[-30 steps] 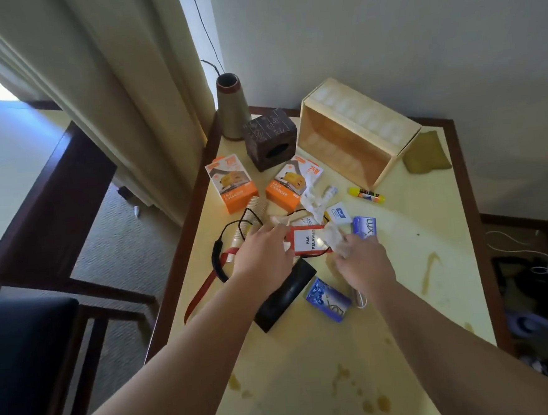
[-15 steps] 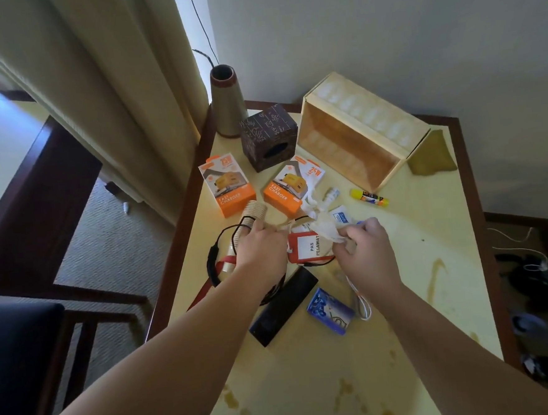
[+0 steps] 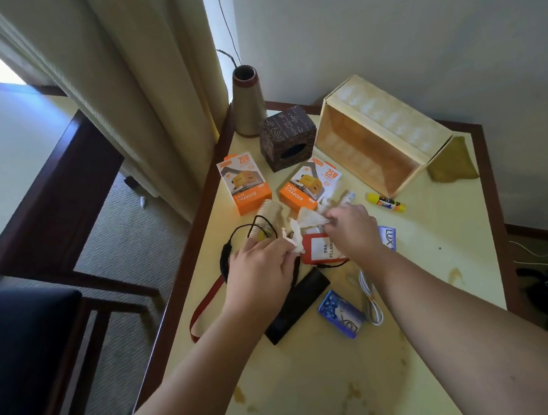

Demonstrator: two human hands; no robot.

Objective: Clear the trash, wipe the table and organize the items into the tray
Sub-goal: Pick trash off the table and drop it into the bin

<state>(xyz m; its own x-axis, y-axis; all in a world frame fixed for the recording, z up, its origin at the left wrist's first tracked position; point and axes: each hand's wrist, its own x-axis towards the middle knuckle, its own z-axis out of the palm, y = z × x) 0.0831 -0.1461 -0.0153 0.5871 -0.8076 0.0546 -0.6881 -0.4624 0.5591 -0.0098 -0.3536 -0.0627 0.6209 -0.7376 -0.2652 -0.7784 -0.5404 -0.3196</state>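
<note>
The yellow table (image 3: 432,261) is carrying everything — the wooden tray (image 3: 375,142) is lying on its side at the back, well apart from both hands. The left hand (image 3: 258,273) is pinching one crumpled tissue (image 3: 294,241) beside the red badge (image 3: 317,249); the right hand (image 3: 352,231) is gripping another tissue (image 3: 309,219).
</note>
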